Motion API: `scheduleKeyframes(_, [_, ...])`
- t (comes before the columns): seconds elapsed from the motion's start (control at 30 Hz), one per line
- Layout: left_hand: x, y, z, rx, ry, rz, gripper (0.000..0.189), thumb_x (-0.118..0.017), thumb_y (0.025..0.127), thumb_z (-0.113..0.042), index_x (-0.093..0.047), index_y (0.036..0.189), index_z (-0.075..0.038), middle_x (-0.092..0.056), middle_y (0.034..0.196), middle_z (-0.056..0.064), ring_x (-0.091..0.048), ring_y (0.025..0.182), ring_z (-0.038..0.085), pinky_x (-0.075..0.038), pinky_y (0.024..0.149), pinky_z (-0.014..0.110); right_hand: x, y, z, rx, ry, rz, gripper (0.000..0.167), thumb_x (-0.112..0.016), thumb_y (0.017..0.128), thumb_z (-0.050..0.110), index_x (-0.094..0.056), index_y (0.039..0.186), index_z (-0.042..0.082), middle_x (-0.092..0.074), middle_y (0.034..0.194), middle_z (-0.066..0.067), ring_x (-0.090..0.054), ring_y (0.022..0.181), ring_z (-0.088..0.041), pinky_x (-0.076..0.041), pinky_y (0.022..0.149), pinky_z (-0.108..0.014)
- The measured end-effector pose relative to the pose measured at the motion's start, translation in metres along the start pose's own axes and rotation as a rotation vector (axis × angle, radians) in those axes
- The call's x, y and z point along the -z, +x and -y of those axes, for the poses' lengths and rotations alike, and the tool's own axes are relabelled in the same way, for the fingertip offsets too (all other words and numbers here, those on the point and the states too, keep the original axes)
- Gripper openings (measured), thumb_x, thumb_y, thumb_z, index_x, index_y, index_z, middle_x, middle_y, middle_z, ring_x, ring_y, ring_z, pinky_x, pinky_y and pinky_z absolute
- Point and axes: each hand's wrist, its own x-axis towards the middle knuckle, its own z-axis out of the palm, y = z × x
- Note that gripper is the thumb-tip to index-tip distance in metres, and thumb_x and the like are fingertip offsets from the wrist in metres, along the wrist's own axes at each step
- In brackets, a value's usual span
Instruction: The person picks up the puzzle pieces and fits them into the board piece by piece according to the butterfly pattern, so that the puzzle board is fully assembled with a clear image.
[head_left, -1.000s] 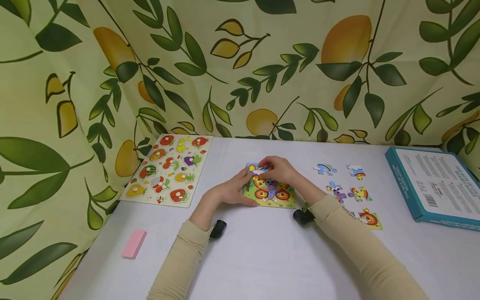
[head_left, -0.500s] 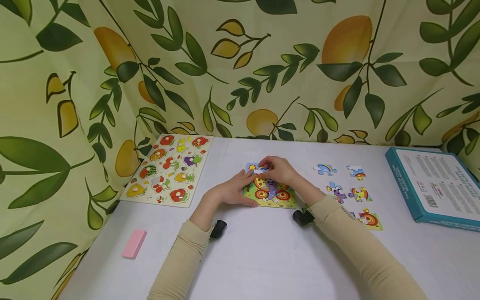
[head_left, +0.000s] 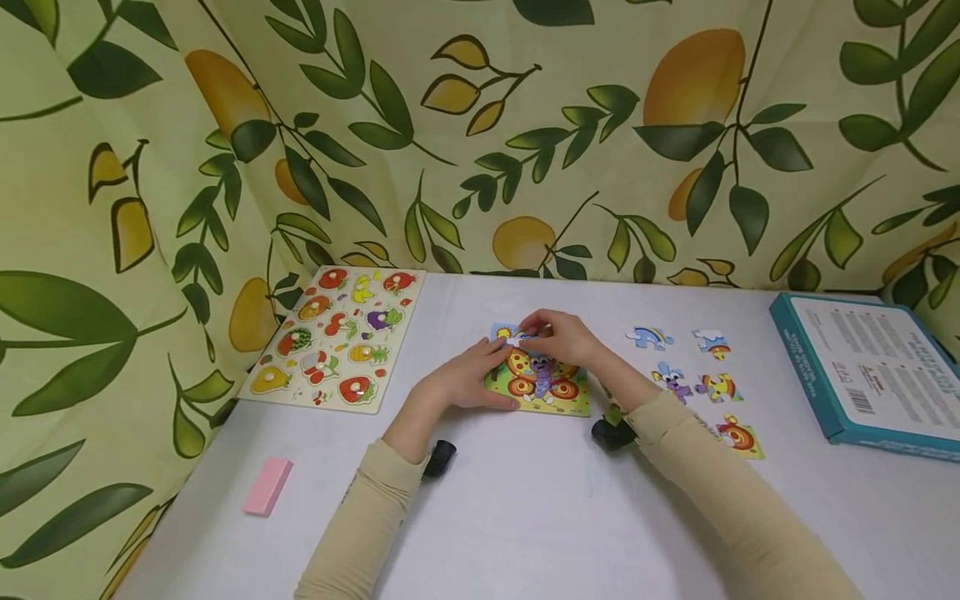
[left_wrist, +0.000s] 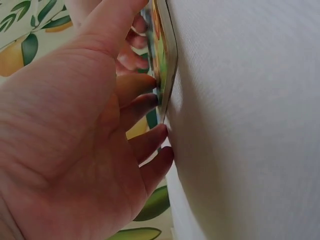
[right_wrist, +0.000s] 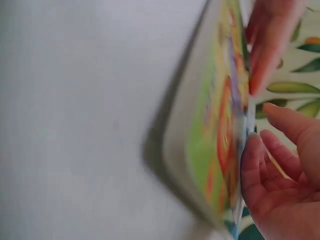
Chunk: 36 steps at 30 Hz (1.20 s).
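Observation:
A butterfly jigsaw puzzle board (head_left: 557, 410) lies in the middle of the white table. My left hand (head_left: 467, 377) steadies its left side, thumb along the near edge and fingers over the upper left. In the left wrist view the fingertips (left_wrist: 158, 135) come down at the board's edge and the tablecloth. Thumb and index finger of my right hand (head_left: 567, 340) are at a white and blue puzzle piece (head_left: 515, 341) in the upper part of the picture. The right wrist view shows the index fingertip (right_wrist: 254, 142) against the board's face, with the thumb close beside it.
Several loose puzzle pieces (head_left: 675, 383) lie to the right, partly under the right forearm. Beyond them is a teal box (head_left: 885, 375). A fruit peg board (head_left: 288, 397) lies at the back left, and a pink block (head_left: 267, 487) nearer the front left. A patterned curtain (head_left: 480, 150) hangs behind.
My right hand has shifted slightly at the upper part of the board, its fingers drawn flatter over the piece. The left hand stays nearly still.

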Motion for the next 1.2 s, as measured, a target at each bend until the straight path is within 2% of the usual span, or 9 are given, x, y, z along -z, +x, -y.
scheduleKeyframes(0.13, [0.000,0.001,-0.001,0.009,0.024,-0.012,0.091,-0.072,0.083,-0.051,-0.028,0.155,-0.016,-0.017,0.162,0.001,-0.009,0.149,0.028,-0.019,0.117,0.045,0.024,-0.009,-0.010,-0.052,0.033,-0.067,0.030,-0.061,0.097,0.026,-0.065,0.121,0.007,-0.064,0.115,-0.012,-0.061,0.101,-0.028,-0.050,0.083,-0.039])
scheduleKeyframes(0.3, [0.000,0.000,0.001,0.009,0.033,-0.026,0.091,-0.073,0.083,-0.051,-0.029,0.155,-0.016,-0.018,0.162,0.002,-0.011,0.148,0.028,-0.019,0.117,0.044,0.064,-0.029,-0.034,-0.101,-0.015,-0.141,0.032,-0.058,0.099,0.029,-0.065,0.120,0.006,-0.063,0.119,-0.015,-0.056,0.104,-0.029,-0.046,0.082,-0.039])
scheduleKeyframes(0.5, [0.000,-0.001,0.002,0.008,0.035,-0.041,0.091,-0.074,0.082,-0.050,-0.031,0.154,-0.014,-0.020,0.161,0.004,-0.013,0.148,0.029,-0.019,0.117,0.044,0.097,-0.056,-0.068,-0.177,-0.089,-0.131,0.039,-0.059,0.098,0.031,-0.061,0.125,0.003,-0.059,0.122,-0.019,-0.052,0.105,-0.033,-0.044,0.084,-0.042])
scheduleKeyframes(0.67, [-0.001,-0.002,0.002,0.003,0.024,-0.042,0.091,-0.074,0.082,-0.049,-0.032,0.154,-0.013,-0.021,0.161,0.005,-0.014,0.148,0.029,-0.020,0.117,0.044,0.108,-0.073,-0.088,-0.233,-0.114,-0.086,0.045,-0.062,0.096,0.029,-0.055,0.130,0.000,-0.054,0.128,-0.024,-0.049,0.109,-0.037,-0.044,0.088,-0.046])
scheduleKeyframes(0.8, [-0.002,-0.001,0.002,-0.009,0.020,-0.041,0.091,-0.075,0.082,-0.049,-0.032,0.154,-0.012,-0.021,0.161,0.006,-0.014,0.148,0.029,-0.020,0.117,0.044,0.111,-0.082,-0.097,-0.244,-0.124,-0.060,0.052,-0.066,0.093,0.030,-0.054,0.131,-0.003,-0.051,0.128,-0.026,-0.047,0.108,-0.038,-0.044,0.085,-0.045])
scheduleKeyframes(1.2, [-0.004,0.003,0.000,-0.045,-0.012,-0.053,0.090,-0.077,0.081,-0.044,-0.034,0.152,-0.010,-0.020,0.161,0.008,-0.007,0.149,0.026,-0.018,0.117,0.043,0.112,-0.087,-0.103,-0.266,-0.147,-0.064,0.055,-0.070,0.090,0.030,-0.053,0.130,-0.004,-0.050,0.120,-0.025,-0.044,0.101,-0.037,-0.043,0.081,-0.044])
